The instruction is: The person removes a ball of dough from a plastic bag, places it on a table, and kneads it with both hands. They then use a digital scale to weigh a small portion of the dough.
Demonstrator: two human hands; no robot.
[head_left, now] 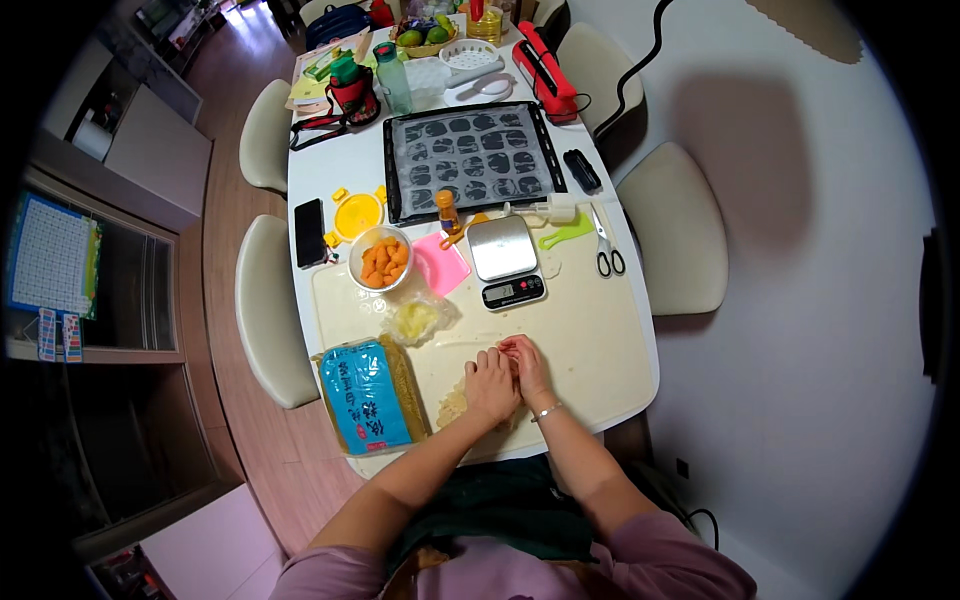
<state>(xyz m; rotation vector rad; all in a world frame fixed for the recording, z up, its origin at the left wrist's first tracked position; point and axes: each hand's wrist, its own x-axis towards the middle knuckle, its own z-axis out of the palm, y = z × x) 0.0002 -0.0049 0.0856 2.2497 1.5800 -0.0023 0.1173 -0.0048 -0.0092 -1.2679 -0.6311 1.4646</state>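
Note:
My left hand [492, 384] and my right hand [529, 366] meet over the pale mat [590, 350] at the table's near side. Both have curled fingers pressed together, and whatever lies between them is hidden. Under and beside the left hand is a beige, crumbly, dough-like mass [452, 404]. Further left lies a blue-labelled plastic package [368, 395] with brownish contents. A crumpled clear bag [417, 320] with something pale yellow sits ahead of the hands. Beyond the hands stands a kitchen scale [503, 250] with a lit display and a bare silver plate.
A tub of orange pieces [384, 262] stands by a pink scraper [443, 265], a small orange-capped bottle [447, 212] and a yellow lid [358, 216]. Scissors [605, 245] lie right. A lined black baking tray [470, 155] spans the middle; a phone [310, 232] lies left. Chairs flank the table.

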